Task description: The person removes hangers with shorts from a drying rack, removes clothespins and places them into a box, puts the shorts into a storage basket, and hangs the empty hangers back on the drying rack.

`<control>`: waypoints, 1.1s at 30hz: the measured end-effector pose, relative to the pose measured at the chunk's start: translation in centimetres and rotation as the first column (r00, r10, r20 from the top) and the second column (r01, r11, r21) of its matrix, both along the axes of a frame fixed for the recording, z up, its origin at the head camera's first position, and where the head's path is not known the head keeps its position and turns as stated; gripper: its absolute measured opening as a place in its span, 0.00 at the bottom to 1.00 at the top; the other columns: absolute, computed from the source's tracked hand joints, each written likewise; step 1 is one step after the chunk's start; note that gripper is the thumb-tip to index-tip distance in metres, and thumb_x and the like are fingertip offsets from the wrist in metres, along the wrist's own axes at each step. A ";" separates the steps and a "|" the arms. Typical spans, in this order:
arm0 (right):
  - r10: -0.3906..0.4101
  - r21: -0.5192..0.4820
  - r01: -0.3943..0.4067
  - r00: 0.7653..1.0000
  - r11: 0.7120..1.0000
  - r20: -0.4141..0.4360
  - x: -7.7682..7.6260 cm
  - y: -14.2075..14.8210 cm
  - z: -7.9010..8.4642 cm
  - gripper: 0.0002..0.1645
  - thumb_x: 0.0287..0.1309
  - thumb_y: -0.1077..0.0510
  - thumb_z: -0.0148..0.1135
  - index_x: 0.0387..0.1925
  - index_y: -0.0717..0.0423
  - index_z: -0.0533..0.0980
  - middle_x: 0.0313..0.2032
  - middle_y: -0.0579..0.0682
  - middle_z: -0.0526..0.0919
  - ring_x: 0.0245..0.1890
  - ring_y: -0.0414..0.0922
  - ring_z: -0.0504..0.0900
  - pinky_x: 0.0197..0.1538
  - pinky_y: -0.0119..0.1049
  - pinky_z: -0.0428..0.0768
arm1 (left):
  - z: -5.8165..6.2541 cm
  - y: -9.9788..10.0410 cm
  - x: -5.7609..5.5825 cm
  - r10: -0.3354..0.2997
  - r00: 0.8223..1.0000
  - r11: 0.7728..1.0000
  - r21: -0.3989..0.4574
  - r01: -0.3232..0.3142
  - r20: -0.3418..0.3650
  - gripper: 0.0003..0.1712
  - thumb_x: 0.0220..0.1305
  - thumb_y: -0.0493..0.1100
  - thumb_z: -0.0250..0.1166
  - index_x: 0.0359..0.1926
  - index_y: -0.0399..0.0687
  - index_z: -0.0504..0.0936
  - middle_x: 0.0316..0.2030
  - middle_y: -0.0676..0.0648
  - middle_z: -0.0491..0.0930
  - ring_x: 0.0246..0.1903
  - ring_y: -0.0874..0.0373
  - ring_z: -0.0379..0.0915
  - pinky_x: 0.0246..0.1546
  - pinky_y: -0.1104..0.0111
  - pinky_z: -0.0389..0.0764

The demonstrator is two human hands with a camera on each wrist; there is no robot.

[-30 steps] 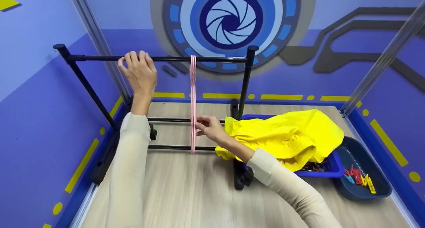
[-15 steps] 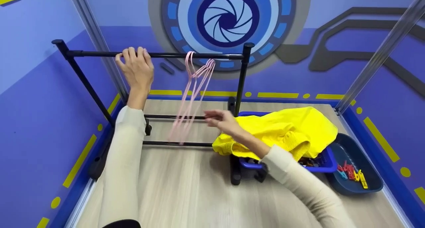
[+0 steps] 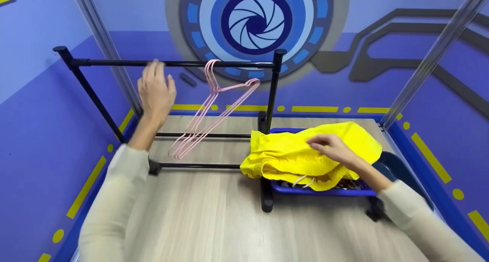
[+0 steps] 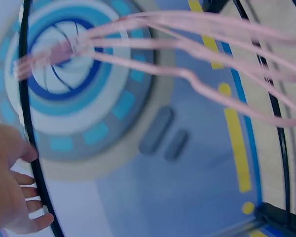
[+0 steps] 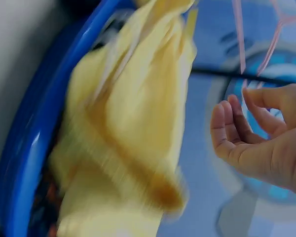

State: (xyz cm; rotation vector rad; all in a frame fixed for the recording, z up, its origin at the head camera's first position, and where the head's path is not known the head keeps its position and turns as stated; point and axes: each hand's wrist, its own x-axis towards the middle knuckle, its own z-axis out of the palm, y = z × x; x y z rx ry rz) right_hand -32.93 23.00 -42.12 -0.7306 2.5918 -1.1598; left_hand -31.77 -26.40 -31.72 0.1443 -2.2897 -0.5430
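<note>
My left hand (image 3: pixel 156 92) is just in front of the rack's black top bar (image 3: pixel 114 62), blurred. In the left wrist view its loosely bent fingers lie beside the bar and hold nothing. Several pink hangers (image 3: pixel 233 87) hang from the bar, turned at an angle, to the right of that hand. My right hand (image 3: pixel 332 149) hovers over a yellow garment (image 3: pixel 282 151) that has a gathered waistband and a pale drawstring. In the right wrist view, the relaxed fingers (image 5: pixel 219 123) of this hand hold nothing, and the garment is apart from them.
The garment lies across a blue basket (image 3: pixel 324 191), which has small patterned items under the cloth. A dark tub (image 3: pixel 397 168) stands behind my right forearm. The rack's lower bars (image 3: pixel 206 165) and black foot (image 3: pixel 266 201) rest low near the wooden surface (image 3: pixel 198 223).
My right hand has left the pink hangers and moved right, over the yellow garment. The hangers have swung round to face more forward. My left hand has let go of the top bar.
</note>
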 end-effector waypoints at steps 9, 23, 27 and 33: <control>0.183 0.398 -0.042 0.928 0.917 -0.324 2.0 7.0 -3.1 0.39 0.47 0.51 0.82 0.60 0.55 0.77 0.58 0.63 0.77 0.59 0.66 0.68 0.53 0.61 0.65 | -3.8 7.7 5.0 -0.528 0.764 0.775 -0.157 0.612 0.370 0.08 0.69 0.38 0.62 0.46 0.46 0.86 0.33 0.45 0.86 0.31 0.51 0.81 0.32 0.64 0.83; 0.331 0.569 -0.104 0.890 0.816 -0.312 0.6 7.2 -3.6 0.43 0.47 0.64 0.79 0.67 0.56 0.73 0.68 0.69 0.68 0.60 0.69 0.70 0.59 0.70 0.71 | -15.2 15.0 3.4 -0.203 0.434 0.557 -0.261 0.788 0.878 0.51 0.60 0.62 0.72 0.75 0.48 0.58 0.71 0.43 0.69 0.67 0.48 0.71 0.62 0.55 0.78; 0.320 0.556 -0.039 0.850 0.830 -0.418 0.3 7.1 -3.9 0.29 0.55 0.62 0.74 0.60 0.58 0.78 0.56 0.67 0.78 0.49 0.63 0.76 0.51 0.60 0.80 | -17.0 16.1 2.8 -0.207 0.467 0.538 -0.299 0.788 0.860 0.47 0.61 0.64 0.71 0.71 0.48 0.62 0.67 0.46 0.74 0.64 0.48 0.74 0.57 0.53 0.80; 0.200 0.488 0.100 0.826 0.867 -0.526 -0.2 6.5 -3.1 0.17 0.56 0.67 0.63 0.49 0.58 0.80 0.44 0.62 0.85 0.38 0.59 0.77 0.33 0.51 0.80 | -17.8 16.5 1.5 -0.416 0.503 0.597 -0.190 0.780 0.757 0.24 0.60 0.50 0.74 0.52 0.45 0.76 0.40 0.44 0.84 0.42 0.46 0.82 0.41 0.53 0.80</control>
